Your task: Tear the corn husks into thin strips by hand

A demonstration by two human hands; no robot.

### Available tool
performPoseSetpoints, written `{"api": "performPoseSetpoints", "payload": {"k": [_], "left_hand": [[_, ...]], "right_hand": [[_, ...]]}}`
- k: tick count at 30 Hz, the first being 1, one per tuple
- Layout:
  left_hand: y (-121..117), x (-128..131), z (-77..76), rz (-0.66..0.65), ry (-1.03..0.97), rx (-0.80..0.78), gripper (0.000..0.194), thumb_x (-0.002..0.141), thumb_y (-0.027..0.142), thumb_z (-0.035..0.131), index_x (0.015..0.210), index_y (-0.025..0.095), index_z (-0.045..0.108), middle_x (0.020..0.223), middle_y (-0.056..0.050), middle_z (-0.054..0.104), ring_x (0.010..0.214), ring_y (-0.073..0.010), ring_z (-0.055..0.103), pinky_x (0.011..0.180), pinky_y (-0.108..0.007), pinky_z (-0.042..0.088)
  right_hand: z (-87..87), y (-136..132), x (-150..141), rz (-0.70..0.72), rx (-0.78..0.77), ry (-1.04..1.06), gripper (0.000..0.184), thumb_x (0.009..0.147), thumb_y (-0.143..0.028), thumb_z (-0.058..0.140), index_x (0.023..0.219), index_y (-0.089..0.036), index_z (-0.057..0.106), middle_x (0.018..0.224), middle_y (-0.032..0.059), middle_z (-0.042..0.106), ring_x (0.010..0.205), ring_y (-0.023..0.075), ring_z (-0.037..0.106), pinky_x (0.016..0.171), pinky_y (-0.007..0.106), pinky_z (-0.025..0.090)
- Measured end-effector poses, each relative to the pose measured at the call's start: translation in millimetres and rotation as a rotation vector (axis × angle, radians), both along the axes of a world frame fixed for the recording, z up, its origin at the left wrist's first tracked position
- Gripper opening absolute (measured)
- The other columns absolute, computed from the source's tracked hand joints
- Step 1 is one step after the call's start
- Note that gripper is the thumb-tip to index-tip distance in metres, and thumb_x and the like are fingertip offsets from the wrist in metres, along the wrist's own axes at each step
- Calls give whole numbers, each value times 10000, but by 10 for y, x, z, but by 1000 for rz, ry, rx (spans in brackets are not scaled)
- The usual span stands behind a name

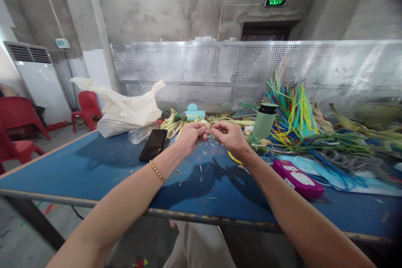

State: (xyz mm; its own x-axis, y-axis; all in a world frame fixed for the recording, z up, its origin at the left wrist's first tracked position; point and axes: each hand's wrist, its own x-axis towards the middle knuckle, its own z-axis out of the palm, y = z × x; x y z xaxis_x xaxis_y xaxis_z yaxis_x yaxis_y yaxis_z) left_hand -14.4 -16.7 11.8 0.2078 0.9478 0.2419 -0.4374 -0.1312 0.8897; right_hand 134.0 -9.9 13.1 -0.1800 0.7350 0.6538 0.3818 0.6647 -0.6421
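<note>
Above the middle of the blue table, my left hand and my right hand meet, fingertips almost touching. Both are closed in a pinch on a small pale piece of corn husk, mostly hidden by the fingers. More corn husks lie just beyond my left hand. A black phone rests left of that hand. Close to my right wrist are a yellow-handled tool, partly hidden, and a green bottle with a black lid.
A white plastic bag and a clear bottle stand at the left. To the right are a purple box, colourful strips, tangled cords and blue masks. A perforated metal panel closes the far side.
</note>
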Motion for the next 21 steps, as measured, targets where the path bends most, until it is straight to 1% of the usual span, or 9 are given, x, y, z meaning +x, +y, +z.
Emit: {"api": "performPoseSetpoints", "payload": {"k": [3,8,11,13,17,21], "left_hand": [[-19,5,13,7,22,19,133,822,15,523,717,82,570,630,-27,588,468,-60,509,537,-225,426],[-30,12,5,43,148,137,153,829,32,511,701,95,567,628,-31,610,481,-80,551,537,-225,435],[-20,10,-9,29,218,197,149,833,46,510,712,100,578,615,-36,619,501,-101,583,552,-234,450],[-16,10,-11,25,252,207,158,843,57,502,714,103,580,594,-37,618,518,-117,605,573,-244,467],[-17,12,-4,14,264,210,159,854,61,487,733,108,579,594,-42,633,545,-137,634,597,-262,491],[0,13,-19,14,249,244,134,833,40,506,742,108,577,599,-48,646,553,-124,622,613,-255,492]], "right_hand": [[8,3,12,-41,11,-28,209,763,-361,607,737,-157,649,644,43,667,548,143,573,508,255,452],[-8,34,23,-43,-4,-39,285,771,-431,634,765,-146,657,708,71,699,560,139,582,521,256,460],[-25,63,36,-44,1,-38,282,772,-425,636,764,-144,654,686,62,694,554,135,580,514,250,450],[-38,87,49,-56,14,-41,289,765,-433,643,751,-145,653,658,52,682,554,135,581,508,244,437],[-64,131,70,-64,29,-29,312,749,-462,661,745,-150,650,643,44,673,568,143,591,514,247,435],[-70,131,70,-48,14,-12,335,735,-497,664,744,-163,645,601,36,655,550,150,589,508,257,446]]}}
